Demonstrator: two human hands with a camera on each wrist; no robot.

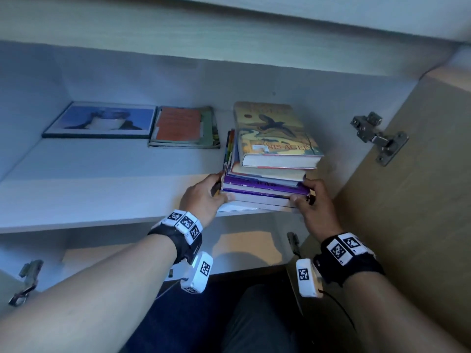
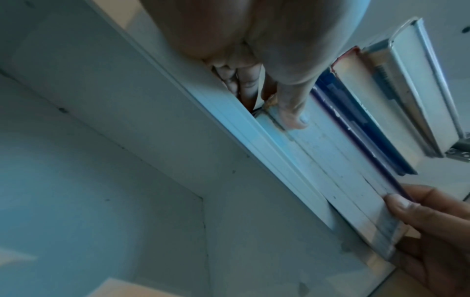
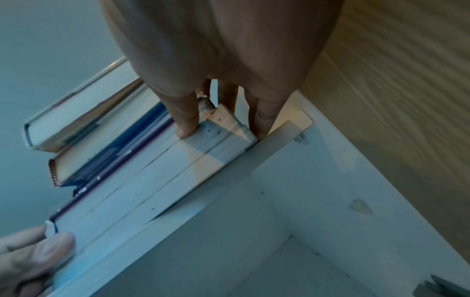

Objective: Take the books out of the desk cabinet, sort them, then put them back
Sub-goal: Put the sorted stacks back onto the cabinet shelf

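A stack of books [image 1: 267, 171] sits at the front right of the cabinet shelf [image 1: 102, 189], topped by a thick hardback with a bird cover [image 1: 275, 133]. My left hand [image 1: 204, 197] grips the stack's left front corner, thumb on the page edges and fingers under it. My right hand [image 1: 309, 200] grips the right front corner the same way. In the left wrist view my thumb [image 2: 292, 114] presses the bottom book's pages [image 2: 338, 180]. The right wrist view has my thumb [image 3: 187, 120] on the same pages [image 3: 152, 180], with fingers down the stack's side.
Further back on the shelf lie a framed picture [image 1: 102, 121] at the left and a thin pile of booklets with an orange cover [image 1: 183, 127] in the middle. The open wooden door [image 1: 407, 200] with its hinge [image 1: 377, 136] stands at the right. A lower compartment [image 1: 242, 250] lies beneath.
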